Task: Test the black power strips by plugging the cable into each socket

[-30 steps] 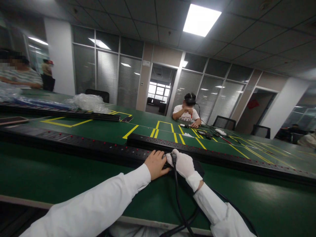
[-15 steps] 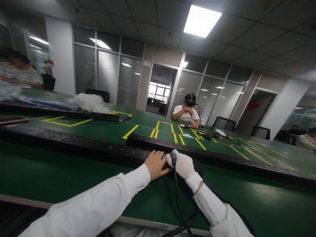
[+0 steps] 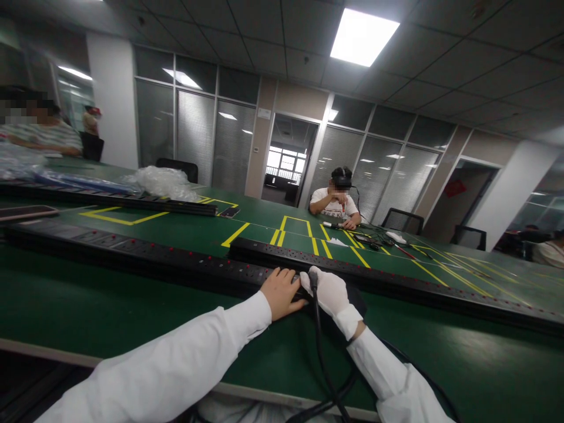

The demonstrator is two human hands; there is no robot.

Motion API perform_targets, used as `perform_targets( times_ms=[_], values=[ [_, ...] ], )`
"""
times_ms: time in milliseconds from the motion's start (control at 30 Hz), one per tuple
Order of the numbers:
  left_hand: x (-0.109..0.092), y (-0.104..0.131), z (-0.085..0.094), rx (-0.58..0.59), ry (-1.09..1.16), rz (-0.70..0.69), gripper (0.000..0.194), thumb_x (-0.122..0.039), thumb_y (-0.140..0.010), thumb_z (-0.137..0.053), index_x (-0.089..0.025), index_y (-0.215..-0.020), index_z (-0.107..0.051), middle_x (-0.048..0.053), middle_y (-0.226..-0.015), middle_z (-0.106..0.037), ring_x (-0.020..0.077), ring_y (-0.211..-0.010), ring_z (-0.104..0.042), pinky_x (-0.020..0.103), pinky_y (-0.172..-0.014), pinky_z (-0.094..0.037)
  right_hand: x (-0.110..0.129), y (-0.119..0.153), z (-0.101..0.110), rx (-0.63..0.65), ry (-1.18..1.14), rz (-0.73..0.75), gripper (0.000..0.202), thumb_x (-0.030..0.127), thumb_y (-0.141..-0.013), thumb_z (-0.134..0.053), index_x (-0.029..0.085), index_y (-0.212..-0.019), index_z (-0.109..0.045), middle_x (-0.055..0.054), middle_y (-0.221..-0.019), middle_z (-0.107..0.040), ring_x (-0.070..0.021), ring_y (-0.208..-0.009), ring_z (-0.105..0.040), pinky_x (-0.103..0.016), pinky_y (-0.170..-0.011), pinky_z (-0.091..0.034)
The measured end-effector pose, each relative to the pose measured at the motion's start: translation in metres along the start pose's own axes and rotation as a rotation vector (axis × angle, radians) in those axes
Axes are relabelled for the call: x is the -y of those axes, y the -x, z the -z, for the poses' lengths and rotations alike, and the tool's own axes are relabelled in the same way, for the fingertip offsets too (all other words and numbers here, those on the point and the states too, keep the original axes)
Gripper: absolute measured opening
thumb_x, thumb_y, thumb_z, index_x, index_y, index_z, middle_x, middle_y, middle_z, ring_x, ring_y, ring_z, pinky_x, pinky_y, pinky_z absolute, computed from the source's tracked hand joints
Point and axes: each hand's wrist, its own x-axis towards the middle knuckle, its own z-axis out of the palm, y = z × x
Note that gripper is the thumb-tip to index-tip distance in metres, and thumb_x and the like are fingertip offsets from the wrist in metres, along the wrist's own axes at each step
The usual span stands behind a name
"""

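Observation:
My left hand (image 3: 281, 294), bare, rests on the right end of a long black power strip (image 3: 176, 258) with red dots along it, its fingers apart over the top. Beside it my right hand (image 3: 328, 292), in a white glove, is closed round a black plug (image 3: 313, 281). The plug's thick black cable (image 3: 321, 346) hangs down over the table's near edge. Fingers hide the spot where plug and strip come near each other, so contact cannot be made out. A second long black strip (image 3: 396, 285) lies just behind my hands and runs off to the right.
The green table (image 3: 154, 317) bears yellow tape marks. Clear plastic wrap (image 3: 163, 183), more black strips (image 3: 176, 205) and a phone (image 3: 29, 212) lie at left. Across the table sits a person (image 3: 332, 202) near tangled cables (image 3: 374, 241). Another person (image 3: 44, 135) is at far left.
The whole view has shifted slightly. My right hand and the plug are tilted a little differently; my left hand stays on the strip.

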Motion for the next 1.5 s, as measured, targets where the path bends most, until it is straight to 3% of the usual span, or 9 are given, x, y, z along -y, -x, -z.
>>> perform_targets(
  times_ms=[400,567,833,1200,1500],
  values=[
    [0.0,0.0,0.001,0.014,0.016,0.004,0.047,-0.053,-0.076,-0.046,-0.018,-0.107,-0.051,0.011,-0.103,-0.054,0.0261,-0.101,-0.046,0.041,-0.087,-0.033,0.0,0.004,-0.003,-0.059,0.031,0.02,0.04,0.056,-0.084,-0.031,0.025,-0.083,-0.057,0.001,-0.064,-0.063,-0.0126,-0.061,-0.058,-0.022,-0.053,-0.026],
    [0.0,0.0,0.002,0.01,0.012,0.0,0.047,-0.053,-0.077,-0.046,-0.017,-0.107,-0.051,0.011,-0.104,-0.054,0.0259,-0.101,-0.046,0.041,-0.087,-0.033,0.0,0.004,0.0,-0.011,-0.002,-0.003,0.042,0.058,-0.083,-0.033,0.024,-0.085,-0.057,0.0,-0.067,-0.063,-0.0118,-0.063,-0.058,-0.021,-0.054,-0.027],
    [0.0,0.0,0.001,-0.001,0.012,-0.003,0.047,-0.054,-0.078,-0.042,-0.02,-0.11,-0.048,0.01,-0.102,-0.054,0.0259,-0.101,-0.046,0.041,-0.086,-0.033,-0.005,-0.008,0.001,0.058,-0.103,0.012,0.046,0.056,-0.084,-0.03,0.022,-0.071,-0.057,0.0,-0.072,-0.064,-0.0103,-0.064,-0.056,-0.019,-0.053,-0.028],
    [0.001,0.0,0.001,0.006,0.005,-0.007,0.046,-0.053,-0.078,-0.043,-0.018,-0.108,-0.05,0.011,-0.104,-0.053,0.0261,-0.102,-0.045,0.041,-0.087,-0.032,-0.001,0.002,-0.003,-0.045,0.067,-0.003,0.051,0.064,-0.08,-0.029,0.023,-0.085,-0.058,-0.001,-0.063,-0.063,-0.0134,-0.059,-0.057,-0.022,-0.051,-0.025],
    [0.002,0.001,0.001,0.008,0.014,-0.012,0.053,-0.054,-0.077,-0.044,-0.019,-0.117,-0.045,0.01,-0.102,-0.054,0.0255,-0.099,-0.047,0.041,-0.086,-0.032,-0.004,0.001,-0.001,0.025,0.04,0.011,0.053,0.067,-0.079,-0.028,0.023,-0.085,-0.057,-0.002,-0.067,-0.064,-0.0142,-0.063,-0.059,-0.022,-0.052,-0.028]
  ],
)
